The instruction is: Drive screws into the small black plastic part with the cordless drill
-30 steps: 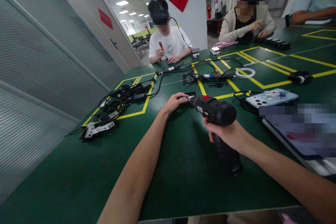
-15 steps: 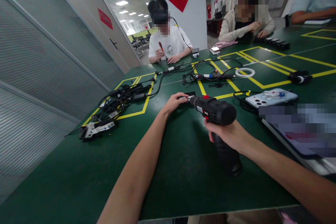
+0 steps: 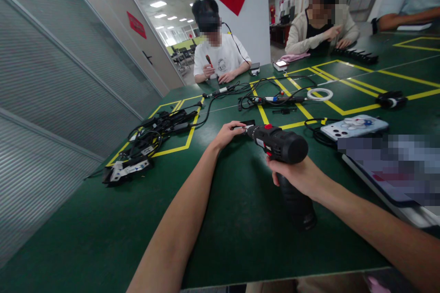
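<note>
Right hand (image 3: 300, 176) is closed around the grip of a black cordless drill (image 3: 282, 144), which stands above the green table (image 3: 240, 238), chuck pointing away. Left hand (image 3: 227, 133) sits at the drill's tip, fingers pinched on what appears to be a small black part (image 3: 248, 123); detail is too small to confirm. Right of the drill lies a phone (image 3: 355, 127); left of it, a cable tangle (image 3: 156, 130).
</note>
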### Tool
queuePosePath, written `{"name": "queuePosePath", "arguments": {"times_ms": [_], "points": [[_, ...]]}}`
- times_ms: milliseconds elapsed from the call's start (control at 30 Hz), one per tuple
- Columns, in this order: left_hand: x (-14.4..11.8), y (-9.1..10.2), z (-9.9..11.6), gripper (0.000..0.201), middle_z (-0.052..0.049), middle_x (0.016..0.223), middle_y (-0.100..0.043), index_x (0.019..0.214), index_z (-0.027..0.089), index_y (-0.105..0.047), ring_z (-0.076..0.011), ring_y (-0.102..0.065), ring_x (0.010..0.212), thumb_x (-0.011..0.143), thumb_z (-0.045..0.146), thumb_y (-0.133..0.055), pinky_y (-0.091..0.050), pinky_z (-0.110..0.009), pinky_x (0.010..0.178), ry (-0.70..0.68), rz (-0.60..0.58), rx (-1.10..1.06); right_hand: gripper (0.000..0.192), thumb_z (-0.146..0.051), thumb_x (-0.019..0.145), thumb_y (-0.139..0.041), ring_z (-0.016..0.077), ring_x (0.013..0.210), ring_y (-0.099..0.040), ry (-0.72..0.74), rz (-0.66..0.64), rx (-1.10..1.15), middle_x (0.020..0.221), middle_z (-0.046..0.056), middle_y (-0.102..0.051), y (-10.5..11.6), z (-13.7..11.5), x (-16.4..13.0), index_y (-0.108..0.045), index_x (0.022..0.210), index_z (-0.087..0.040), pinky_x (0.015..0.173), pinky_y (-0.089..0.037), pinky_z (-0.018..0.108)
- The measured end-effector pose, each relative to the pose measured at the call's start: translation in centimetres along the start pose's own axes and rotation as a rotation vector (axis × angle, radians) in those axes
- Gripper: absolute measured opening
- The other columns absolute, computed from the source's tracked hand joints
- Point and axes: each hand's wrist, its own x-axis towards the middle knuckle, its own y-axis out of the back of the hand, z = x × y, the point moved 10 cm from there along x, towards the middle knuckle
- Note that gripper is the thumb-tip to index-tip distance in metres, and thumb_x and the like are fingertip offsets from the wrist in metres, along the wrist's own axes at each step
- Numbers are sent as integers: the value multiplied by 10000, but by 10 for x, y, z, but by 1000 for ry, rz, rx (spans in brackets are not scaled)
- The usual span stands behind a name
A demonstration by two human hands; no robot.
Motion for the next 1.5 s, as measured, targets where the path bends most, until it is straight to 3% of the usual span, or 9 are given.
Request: {"name": "queuePosePath", "arguments": {"times_ms": [1100, 1500], "points": [[-1, 0, 0, 305, -63, 1170, -659, 944, 202, -744, -234, -582, 1115, 684, 361, -725, -405, -376, 1020, 13, -3, -10, 68, -154, 700, -615, 123, 461, -566, 15, 4, 84, 588, -25, -584, -3, 3, 3, -570, 744, -181, 503, -440, 265], [-1, 1, -1, 303, -60, 1179, -657, 928, 202, -747, -233, -576, 1128, 670, 361, -732, -389, -366, 1031, 34, 16, -3, 60, -149, 696, -618, 128, 449, -559, -36, 23, 60, 488, -39, -558, -2, 4, 2, -578, 727, -181, 502, -430, 253]]}}
